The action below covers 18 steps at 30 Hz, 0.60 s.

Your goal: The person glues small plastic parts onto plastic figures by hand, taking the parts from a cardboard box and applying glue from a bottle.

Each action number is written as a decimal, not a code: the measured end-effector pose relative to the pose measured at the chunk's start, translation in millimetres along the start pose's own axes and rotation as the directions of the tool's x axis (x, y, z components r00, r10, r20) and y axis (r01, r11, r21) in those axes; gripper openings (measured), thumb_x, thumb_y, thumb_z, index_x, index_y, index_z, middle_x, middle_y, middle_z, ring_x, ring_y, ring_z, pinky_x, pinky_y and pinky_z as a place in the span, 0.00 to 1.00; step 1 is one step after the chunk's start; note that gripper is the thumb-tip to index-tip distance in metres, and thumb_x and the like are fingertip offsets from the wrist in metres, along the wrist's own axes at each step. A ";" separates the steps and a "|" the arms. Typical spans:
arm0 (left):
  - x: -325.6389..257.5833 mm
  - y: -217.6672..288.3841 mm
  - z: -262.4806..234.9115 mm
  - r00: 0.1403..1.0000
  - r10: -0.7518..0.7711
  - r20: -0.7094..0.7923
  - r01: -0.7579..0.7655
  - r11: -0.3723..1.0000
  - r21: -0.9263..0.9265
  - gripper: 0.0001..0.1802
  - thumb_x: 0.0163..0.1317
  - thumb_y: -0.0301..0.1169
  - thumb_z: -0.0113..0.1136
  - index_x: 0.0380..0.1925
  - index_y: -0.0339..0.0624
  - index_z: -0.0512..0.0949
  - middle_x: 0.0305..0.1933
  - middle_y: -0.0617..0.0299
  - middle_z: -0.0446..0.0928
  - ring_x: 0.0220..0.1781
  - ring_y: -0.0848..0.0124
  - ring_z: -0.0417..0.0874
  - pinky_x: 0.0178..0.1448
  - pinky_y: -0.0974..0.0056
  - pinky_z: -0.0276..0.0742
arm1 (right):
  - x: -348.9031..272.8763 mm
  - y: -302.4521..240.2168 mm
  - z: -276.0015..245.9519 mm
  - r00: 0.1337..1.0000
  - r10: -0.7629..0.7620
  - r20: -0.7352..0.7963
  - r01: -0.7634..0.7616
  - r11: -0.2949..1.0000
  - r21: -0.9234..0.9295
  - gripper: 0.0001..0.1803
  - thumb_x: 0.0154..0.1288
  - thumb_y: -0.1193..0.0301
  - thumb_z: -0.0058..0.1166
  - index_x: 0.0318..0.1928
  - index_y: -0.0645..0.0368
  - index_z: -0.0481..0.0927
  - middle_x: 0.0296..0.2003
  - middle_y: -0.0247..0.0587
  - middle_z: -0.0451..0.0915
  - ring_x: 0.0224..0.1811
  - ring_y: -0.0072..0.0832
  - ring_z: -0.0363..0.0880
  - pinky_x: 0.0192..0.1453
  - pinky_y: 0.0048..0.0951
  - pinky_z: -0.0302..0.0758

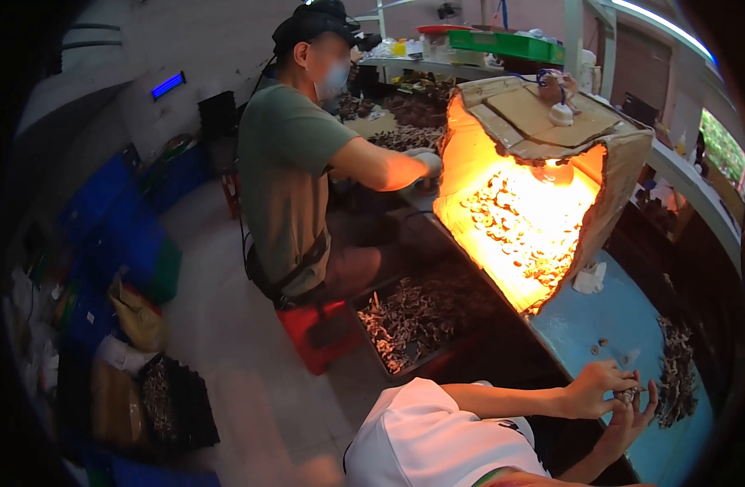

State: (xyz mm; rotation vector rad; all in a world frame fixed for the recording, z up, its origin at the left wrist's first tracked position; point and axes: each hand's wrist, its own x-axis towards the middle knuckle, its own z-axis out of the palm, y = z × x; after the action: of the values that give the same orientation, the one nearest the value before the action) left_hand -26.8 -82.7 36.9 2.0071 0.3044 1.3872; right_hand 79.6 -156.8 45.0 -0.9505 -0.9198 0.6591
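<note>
My left hand (593,390) and my right hand (628,424) meet at the right, above a light blue tabletop (561,326). Between their fingertips is a small, pale brown, knobbly piece of plant stem (629,395), partly covered by the fingers. Both hands are closed on it, the left from the far side and the right from the near side. Just beyond them lies a heap of dark, twig-like stems (678,375). A few small coiled pieces (603,342) rest on the blue surface, farther from me than my left hand.
An open-fronted cardboard box (632,154) glows from a lamp, with many small coiled pieces (510,219) inside. A co-worker (287,170) sits on a red stool (311,337), a gloved hand beside the box. A black tray of stems (405,321) sits below the table edge. Blue crates (116,235) line the left.
</note>
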 end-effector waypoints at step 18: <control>11.4 4.9 -19.9 0.991 0.014 0.136 -0.015 1.000 0.003 0.25 0.40 0.21 0.66 0.44 0.35 0.76 0.44 0.48 0.77 0.32 0.64 0.77 0.37 0.67 0.74 | -4.2 -7.0 10.5 0.997 0.066 -0.029 -0.059 0.977 0.207 0.31 0.51 0.83 0.50 0.57 0.62 0.57 0.53 0.56 0.69 0.51 0.32 0.72 0.55 0.32 0.69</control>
State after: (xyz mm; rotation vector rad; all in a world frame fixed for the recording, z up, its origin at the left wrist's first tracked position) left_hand -40.9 -72.5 52.7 2.0987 0.2325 1.2522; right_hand 68.9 -159.2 52.7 -0.8060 -0.7762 0.7731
